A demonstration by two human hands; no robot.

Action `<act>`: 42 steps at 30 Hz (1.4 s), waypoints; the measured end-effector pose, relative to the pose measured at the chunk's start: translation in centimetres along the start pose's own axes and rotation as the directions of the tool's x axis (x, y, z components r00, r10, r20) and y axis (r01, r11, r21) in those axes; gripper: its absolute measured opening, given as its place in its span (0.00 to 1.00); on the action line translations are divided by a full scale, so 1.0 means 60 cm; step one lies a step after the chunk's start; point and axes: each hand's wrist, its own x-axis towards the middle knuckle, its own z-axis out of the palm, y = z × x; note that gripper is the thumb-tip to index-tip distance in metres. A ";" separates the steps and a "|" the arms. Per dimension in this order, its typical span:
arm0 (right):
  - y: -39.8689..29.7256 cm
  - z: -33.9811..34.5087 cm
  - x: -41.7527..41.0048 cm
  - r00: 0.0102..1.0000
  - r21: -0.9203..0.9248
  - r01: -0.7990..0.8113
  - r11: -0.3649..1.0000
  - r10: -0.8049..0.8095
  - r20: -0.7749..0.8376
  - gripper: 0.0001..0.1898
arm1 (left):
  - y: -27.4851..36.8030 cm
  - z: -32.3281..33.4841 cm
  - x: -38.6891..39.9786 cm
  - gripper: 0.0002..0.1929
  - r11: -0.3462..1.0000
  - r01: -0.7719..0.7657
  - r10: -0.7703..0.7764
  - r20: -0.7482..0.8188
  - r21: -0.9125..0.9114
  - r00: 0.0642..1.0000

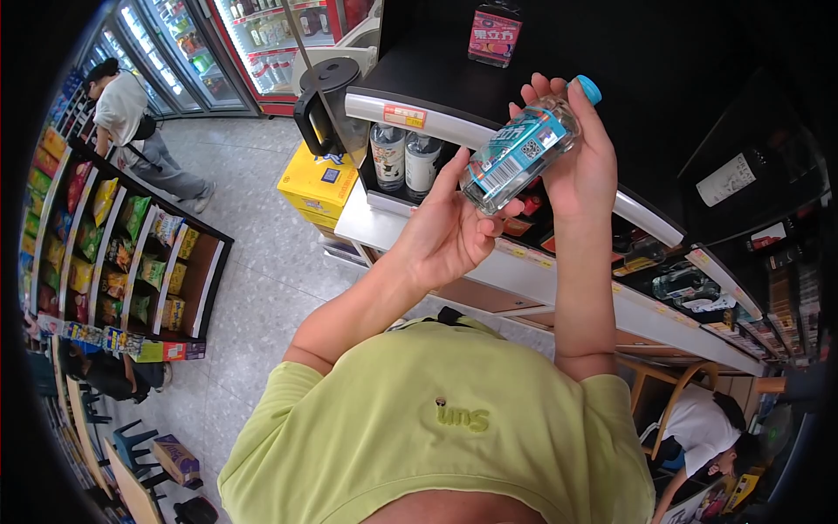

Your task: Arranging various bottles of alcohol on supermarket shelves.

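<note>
A clear bottle (pixel 517 157) with a blue cap and a teal label bearing writing and a barcode lies tilted between my two hands. My right hand (pixel 579 147) grips its upper part, thumb near the cap. At the base, the fingers and thumb of my left hand (pixel 452 232) hold the bottle from below. Behind it, a dark shelf (pixel 432 72) carries a similar bottle with a pink label (pixel 495 34). Under the shelf's price rail (pixel 406 114) stand two clear bottles with pale labels, one of them the left bottle (pixel 388 156).
A black-lidded pitcher (pixel 330 85) and a yellow carton (pixel 314 187) are left of the shelf. Snack racks (pixel 131 255) and glass-door fridges (pixel 190 52) line the left. One person (pixel 124 108) bends there, another (pixel 111 376) is below, and a third (pixel 700 419) leans at lower right.
</note>
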 end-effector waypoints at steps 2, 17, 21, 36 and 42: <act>-0.004 -0.001 -0.003 1.000 -0.009 -0.014 1.000 0.014 -0.004 0.13 | -0.001 0.006 0.001 0.33 1.000 0.003 -0.002 -0.022 0.025 1.000; -0.077 0.025 -0.031 0.971 -0.467 -0.083 0.880 0.177 0.162 0.18 | -0.017 0.007 -0.019 0.34 0.688 -0.374 0.395 0.111 0.622 0.912; -0.108 0.038 -0.037 0.953 -0.630 -0.063 0.774 0.235 0.193 0.21 | -0.016 -0.022 -0.020 0.25 0.583 -0.524 0.468 0.271 0.620 0.841; -0.180 0.134 -0.067 0.917 -0.703 0.107 0.703 0.203 0.343 0.26 | 0.000 0.024 -0.015 0.33 0.086 -0.745 0.632 0.542 0.662 0.554; -0.282 0.210 -0.056 0.809 -0.581 0.509 0.635 -0.123 0.574 0.27 | 0.011 0.010 -0.030 0.31 0.232 -0.715 0.568 0.505 0.660 0.650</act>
